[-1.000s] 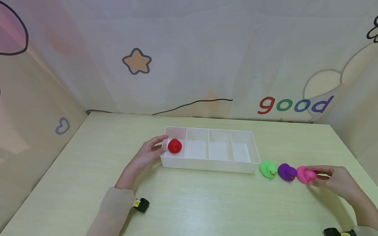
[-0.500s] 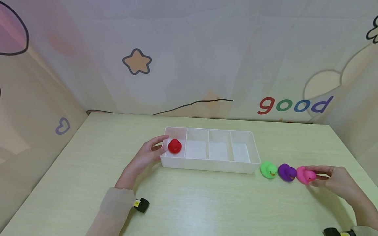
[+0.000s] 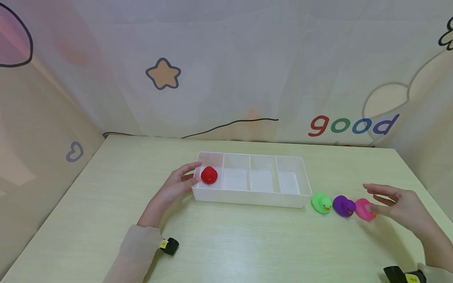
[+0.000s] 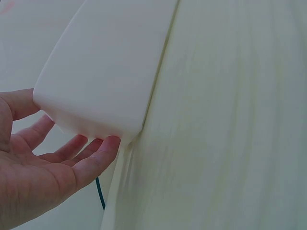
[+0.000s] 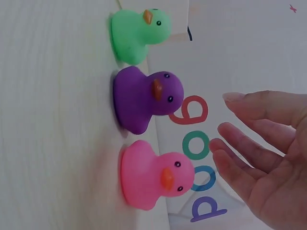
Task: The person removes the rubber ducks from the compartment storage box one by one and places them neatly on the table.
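Note:
At its left end, a white tray (image 3: pixel 247 197) is held by my left hand (image 3: pixel 177 184), whose fingers bend against the end wall in the left wrist view. A red rubber duck (image 3: pixel 209 175) sits in the tray's leftmost compartment. Right of the tray stand a green duck (image 3: pixel 321 203), a purple duck (image 3: pixel 343 206) and a pink duck (image 3: pixel 363 209) in a row on the table. My right hand (image 3: pixel 400 206) is near the pink duck, fingers spread and holding nothing; the right wrist view shows it apart from the ducks. The thumb hides part of the pink duck in the head view.
The pale wooden table (image 3: pixel 247 243) ends at a printed cloth backdrop (image 3: pixel 230 78). Thin dividers part the tray into several compartments. Each wrist bears a small black device, such as the left band (image 3: pixel 170 246).
My right hand has let go of the pink duck and lifted a little, its fingers parting. The pink duck stays in the row. My left hand and the tray have not moved.

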{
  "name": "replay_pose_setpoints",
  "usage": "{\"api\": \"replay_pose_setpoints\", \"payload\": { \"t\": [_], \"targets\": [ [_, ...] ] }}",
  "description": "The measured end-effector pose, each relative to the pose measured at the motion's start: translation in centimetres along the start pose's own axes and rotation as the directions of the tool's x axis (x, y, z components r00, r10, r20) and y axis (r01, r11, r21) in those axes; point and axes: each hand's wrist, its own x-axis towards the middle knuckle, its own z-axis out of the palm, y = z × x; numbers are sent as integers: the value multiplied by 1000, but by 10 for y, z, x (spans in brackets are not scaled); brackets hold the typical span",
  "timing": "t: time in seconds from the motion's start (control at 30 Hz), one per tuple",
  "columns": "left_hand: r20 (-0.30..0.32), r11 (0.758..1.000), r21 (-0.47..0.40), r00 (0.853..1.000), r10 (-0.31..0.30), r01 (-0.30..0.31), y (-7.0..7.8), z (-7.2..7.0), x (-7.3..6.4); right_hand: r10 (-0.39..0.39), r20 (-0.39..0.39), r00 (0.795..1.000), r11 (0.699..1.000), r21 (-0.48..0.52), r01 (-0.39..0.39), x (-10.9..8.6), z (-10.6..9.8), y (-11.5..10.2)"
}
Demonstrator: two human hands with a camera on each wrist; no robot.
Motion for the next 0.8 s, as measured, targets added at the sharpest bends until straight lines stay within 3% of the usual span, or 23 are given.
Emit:
{"api": "replay_pose_setpoints", "payload": {
  "t": [0.03,0.13,0.27,0.57,0.8],
  "targets": [
    [1,1000,1,1000,2,-2,0,0,0,-7,-12,1000,1000,-20,7,4,1,11],
    [-1,1000,1,1000,3,-3,1,0,-1,-52,-22,998,998,-32,51,6,7,-4],
    [0,1000,5,1000,2,-2,0,0,-1,-104,12,995,994,17,104,2,17,-56],
    [4,1000,9,1000,7,-7,-1,0,0,-155,26,988,988,-23,156,15,37,-85],
    [2,1000,13,1000,7,-7,-1,0,1,-200,37,979,980,18,199,25,55,-106]
  ]
}}
